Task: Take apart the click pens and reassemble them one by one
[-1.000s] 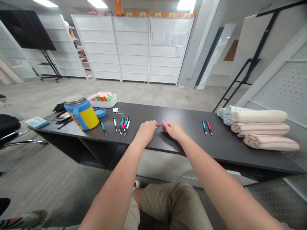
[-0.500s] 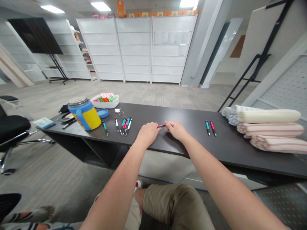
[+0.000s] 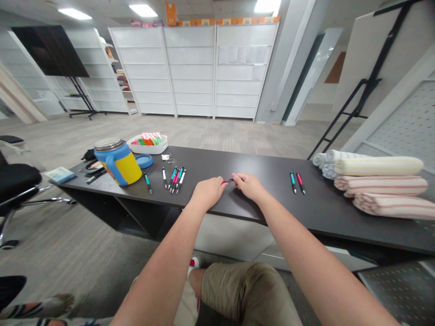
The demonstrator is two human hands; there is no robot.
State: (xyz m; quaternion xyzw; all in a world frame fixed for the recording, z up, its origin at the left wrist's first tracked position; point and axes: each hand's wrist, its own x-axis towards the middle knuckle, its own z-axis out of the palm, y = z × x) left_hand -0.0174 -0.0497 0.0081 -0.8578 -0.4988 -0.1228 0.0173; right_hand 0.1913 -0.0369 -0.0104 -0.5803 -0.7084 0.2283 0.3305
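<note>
both bare arms stretched forward and converged, elbows nearly straight. the left hand (image 3: 206,193) and right hand (image 3: 250,185) lay knuckles-up, close together, the fingertips of each pinched on opposite ends of a red pen (image 3: 228,181).

On my feed the left hand (image 3: 207,192) and right hand (image 3: 249,185) are bare, as are both forearms along their visible length. Creased khaki shorts (image 3: 244,290) cover the thighs; a white shoe (image 3: 193,261) with red trim shows below.
</note>
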